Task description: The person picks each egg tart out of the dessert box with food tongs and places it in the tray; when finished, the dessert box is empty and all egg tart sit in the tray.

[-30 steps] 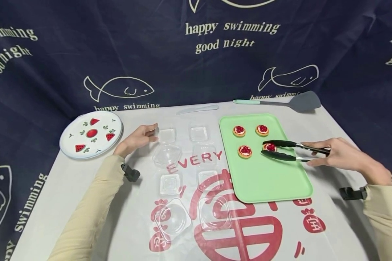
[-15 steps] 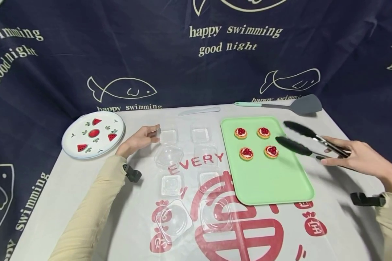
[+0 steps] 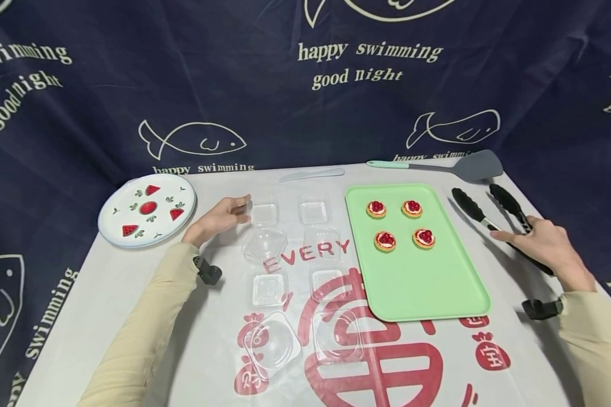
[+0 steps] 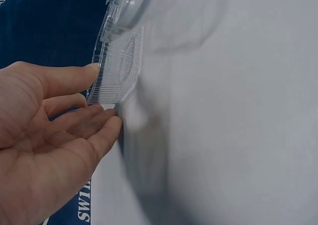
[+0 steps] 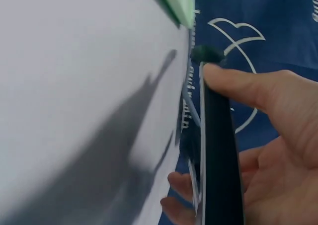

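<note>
My right hand (image 3: pixel 550 249) grips black-tipped tongs (image 3: pixel 470 206) to the right of the green tray (image 3: pixel 417 285). The tongs' arms are spread, with nothing between their tips; in the right wrist view the thumb lies along one dark arm (image 5: pixel 221 155). At the left, my left hand (image 3: pixel 216 220) holds the near-left edge of a clear plastic box (image 3: pixel 263 213) between thumb and fingers, its lid lying hinged back toward me. The left wrist view shows the box's ribbed side (image 4: pixel 117 81) against the fingertips. Several red-topped tarts (image 3: pixel 385 241) sit on the tray's far half.
Another open clear box (image 3: pixel 313 211) stands beside the held one, with more open boxes (image 3: pixel 268 288) nearer me. A watermelon-patterned plate (image 3: pixel 117 198) lies far left. A pale plastic knife (image 3: pixel 312 175) and a grey spatula (image 3: pixel 478 165) lie along the back edge.
My right hand has drawn the tongs off the near-right tart, away to the right of the tray, and their arms have spread wider. The tarts and my left hand stay put.
</note>
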The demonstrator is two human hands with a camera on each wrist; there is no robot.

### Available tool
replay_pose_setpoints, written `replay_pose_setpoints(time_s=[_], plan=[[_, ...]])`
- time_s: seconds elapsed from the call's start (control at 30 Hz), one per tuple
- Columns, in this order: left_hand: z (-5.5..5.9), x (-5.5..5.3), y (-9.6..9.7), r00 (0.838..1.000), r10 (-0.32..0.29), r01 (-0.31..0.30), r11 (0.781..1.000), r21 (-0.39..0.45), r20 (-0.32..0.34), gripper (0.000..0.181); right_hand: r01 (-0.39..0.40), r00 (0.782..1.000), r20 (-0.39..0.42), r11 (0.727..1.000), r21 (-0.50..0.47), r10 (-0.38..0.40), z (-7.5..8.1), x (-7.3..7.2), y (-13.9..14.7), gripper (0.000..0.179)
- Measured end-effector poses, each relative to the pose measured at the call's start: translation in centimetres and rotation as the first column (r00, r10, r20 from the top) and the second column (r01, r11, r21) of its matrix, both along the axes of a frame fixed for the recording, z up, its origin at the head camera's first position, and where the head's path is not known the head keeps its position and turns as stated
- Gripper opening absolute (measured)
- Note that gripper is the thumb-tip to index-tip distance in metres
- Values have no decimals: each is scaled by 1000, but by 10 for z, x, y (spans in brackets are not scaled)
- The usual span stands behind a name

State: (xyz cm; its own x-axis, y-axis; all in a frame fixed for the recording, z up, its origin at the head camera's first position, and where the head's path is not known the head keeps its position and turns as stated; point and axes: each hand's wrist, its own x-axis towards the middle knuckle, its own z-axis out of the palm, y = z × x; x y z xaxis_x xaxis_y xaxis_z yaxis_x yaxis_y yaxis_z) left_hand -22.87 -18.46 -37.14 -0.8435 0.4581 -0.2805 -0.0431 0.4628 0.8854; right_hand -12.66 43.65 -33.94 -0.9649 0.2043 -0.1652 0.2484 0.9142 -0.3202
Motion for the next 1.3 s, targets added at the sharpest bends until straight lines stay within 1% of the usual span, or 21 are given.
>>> replay_pose_setpoints(time_s=[0.17, 0.3, 0.4, 0.57, 0.8, 0.93, 1.07, 1.1, 1.17, 1.23, 1.3], plan=[[-1, 1, -1, 1000, 1, -1, 1000, 0, -3, 66, 8, 1000, -11, 1000, 5, -8, -8, -2, -5, 62], [-2, 0, 0, 1000, 5, -5, 1000, 6, -1, 66, -17, 1000, -25, 1000, 13, 17, -9, -3, -6, 59], [-2, 0, 0, 1000, 11, -11, 1000, 2, -2, 66, -32, 999, 7, 999, 14, 32, -8, -4, -5, 59], [-2, -1, 3, 1000, 4, -4, 1000, -6, -7, 66, -30, 996, 83, 1000, 4, 30, -8, 1, -4, 60], [-3, -1, 4, 1000, -4, 4, 1000, 23, -5, 66, -22, 996, 89, 1000, 22, 20, -10, 7, -2, 61], [-4, -2, 3, 1000, -1, 2, 999, 40, -15, 66, -37, 994, 106, 999, 36, 33, -9, 6, -1, 63], [-5, -2, 0, 1000, 6, -5, 999, 40, -22, 66, -62, 987, 150, 998, 32, 57, -7, 2, -4, 63], [-5, -2, -1, 1000, 8, -7, 999, 41, -23, 67, -65, 984, 166, 997, 29, 59, -7, 2, -4, 64], [-6, -1, -2, 1000, 12, -10, 999, 45, -28, 67, -86, 980, 184, 996, 35, 78, -6, 0, -6, 71], [-6, 0, -4, 999, 22, -20, 999, 44, -35, 65, -102, 981, 172, 994, 40, 94, -5, -3, -11, 82], [-6, 2, -6, 998, 43, -41, 998, 41, -46, 63, -117, 984, 139, 993, 26, 112, -3, -7, -19, 96]])
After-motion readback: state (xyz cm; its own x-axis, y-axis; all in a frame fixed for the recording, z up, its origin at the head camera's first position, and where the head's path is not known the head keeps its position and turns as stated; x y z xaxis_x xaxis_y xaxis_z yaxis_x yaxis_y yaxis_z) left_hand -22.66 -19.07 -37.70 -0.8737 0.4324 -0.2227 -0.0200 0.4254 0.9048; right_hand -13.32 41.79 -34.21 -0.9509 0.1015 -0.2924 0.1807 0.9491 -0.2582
